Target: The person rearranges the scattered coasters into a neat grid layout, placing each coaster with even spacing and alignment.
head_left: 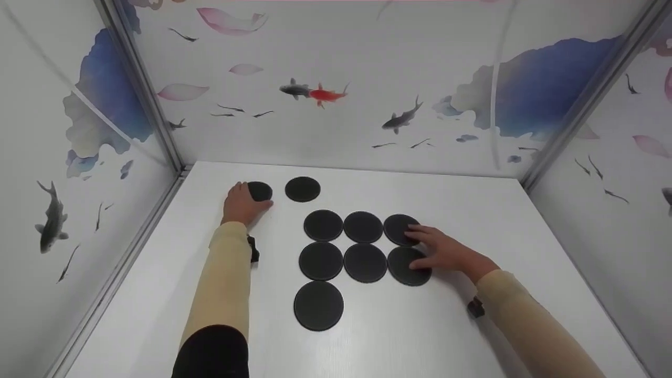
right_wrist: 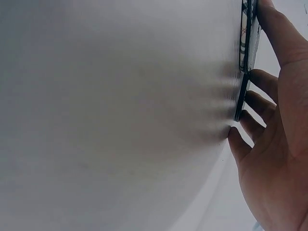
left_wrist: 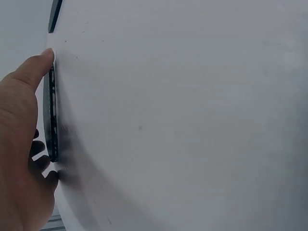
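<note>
At the far left of the white table, my left hand (head_left: 244, 205) holds a black round coaster (head_left: 260, 191) between thumb and fingers. The left wrist view shows that coaster (left_wrist: 50, 120) edge-on, the thumb at one end and fingertips at the other. My right hand (head_left: 446, 252) rests its spread fingers on the right column of coasters: the fingertips touch the upper one (head_left: 396, 227), the thumb the lower one (head_left: 404, 268). In the right wrist view, the right hand (right_wrist: 274, 134) has its fingers along the edges of two coasters.
A coaster (head_left: 303, 189) lies just right of the left hand. Several coasters touch in two rows of three, with one more (head_left: 318, 306) below the left column. Printed white walls (head_left: 336, 136) enclose the table (head_left: 388, 336) at back and sides.
</note>
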A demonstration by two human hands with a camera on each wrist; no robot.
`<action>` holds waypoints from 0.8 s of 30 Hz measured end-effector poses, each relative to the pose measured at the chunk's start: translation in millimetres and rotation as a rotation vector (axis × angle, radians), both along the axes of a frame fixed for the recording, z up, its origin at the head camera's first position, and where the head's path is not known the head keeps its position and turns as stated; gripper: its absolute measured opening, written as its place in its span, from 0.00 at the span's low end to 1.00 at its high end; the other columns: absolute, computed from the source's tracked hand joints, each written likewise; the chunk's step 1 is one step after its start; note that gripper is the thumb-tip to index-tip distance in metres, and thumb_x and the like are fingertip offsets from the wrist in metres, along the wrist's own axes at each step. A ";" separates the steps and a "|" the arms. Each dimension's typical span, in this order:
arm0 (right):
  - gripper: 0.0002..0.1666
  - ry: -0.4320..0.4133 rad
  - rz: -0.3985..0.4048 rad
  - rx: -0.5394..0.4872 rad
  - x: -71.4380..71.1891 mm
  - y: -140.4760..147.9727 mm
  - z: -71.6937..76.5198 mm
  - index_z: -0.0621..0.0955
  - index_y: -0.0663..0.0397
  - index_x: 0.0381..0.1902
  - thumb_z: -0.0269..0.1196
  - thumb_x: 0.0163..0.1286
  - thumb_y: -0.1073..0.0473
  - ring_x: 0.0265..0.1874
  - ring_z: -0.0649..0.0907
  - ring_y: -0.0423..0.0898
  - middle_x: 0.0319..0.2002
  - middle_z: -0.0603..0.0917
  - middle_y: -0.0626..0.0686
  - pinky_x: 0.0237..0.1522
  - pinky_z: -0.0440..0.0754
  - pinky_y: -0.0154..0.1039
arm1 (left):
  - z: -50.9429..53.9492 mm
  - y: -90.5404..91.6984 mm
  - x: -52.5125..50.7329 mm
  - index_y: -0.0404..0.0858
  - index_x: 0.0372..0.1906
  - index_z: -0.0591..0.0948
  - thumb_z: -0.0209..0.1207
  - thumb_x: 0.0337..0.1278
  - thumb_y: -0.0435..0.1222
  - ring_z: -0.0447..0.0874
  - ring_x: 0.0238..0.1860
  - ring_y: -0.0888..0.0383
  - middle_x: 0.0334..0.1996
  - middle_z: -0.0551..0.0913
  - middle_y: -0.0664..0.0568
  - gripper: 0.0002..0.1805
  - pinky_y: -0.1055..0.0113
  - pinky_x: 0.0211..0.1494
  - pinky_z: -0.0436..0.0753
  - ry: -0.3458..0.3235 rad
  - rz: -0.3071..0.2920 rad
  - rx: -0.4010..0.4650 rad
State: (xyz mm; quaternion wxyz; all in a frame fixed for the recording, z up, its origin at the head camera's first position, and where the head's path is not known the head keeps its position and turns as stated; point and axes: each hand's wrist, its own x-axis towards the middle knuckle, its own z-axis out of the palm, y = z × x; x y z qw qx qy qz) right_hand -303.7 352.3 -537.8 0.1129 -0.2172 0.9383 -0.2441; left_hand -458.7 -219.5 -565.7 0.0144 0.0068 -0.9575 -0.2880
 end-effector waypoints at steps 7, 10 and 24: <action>0.58 0.004 0.007 -0.007 -1.0 0.3 -0.5 0.71 0.50 0.85 0.79 0.67 0.33 0.86 0.57 0.66 0.87 0.62 0.56 0.82 0.58 0.69 | -2.7 1.6 -2.2 0.22 0.85 0.56 0.68 0.69 0.59 0.56 0.85 0.31 0.83 0.58 0.26 0.60 0.40 0.87 0.58 0.036 0.022 0.003; 0.58 0.011 0.007 -0.001 -1.4 0.9 0.2 0.71 0.50 0.85 0.79 0.67 0.32 0.86 0.57 0.66 0.87 0.62 0.56 0.82 0.59 0.69 | -2.9 1.4 -2.5 0.21 0.84 0.58 0.69 0.69 0.59 0.59 0.82 0.29 0.81 0.61 0.24 0.59 0.38 0.85 0.61 0.061 0.028 0.014; 0.58 0.009 -0.004 0.013 0.0 0.8 -0.1 0.70 0.49 0.86 0.78 0.67 0.32 0.86 0.57 0.66 0.87 0.61 0.57 0.82 0.59 0.69 | 10.7 3.9 8.8 0.22 0.84 0.58 0.71 0.62 0.56 0.63 0.76 0.27 0.74 0.65 0.23 0.60 0.38 0.80 0.69 0.062 0.048 -0.017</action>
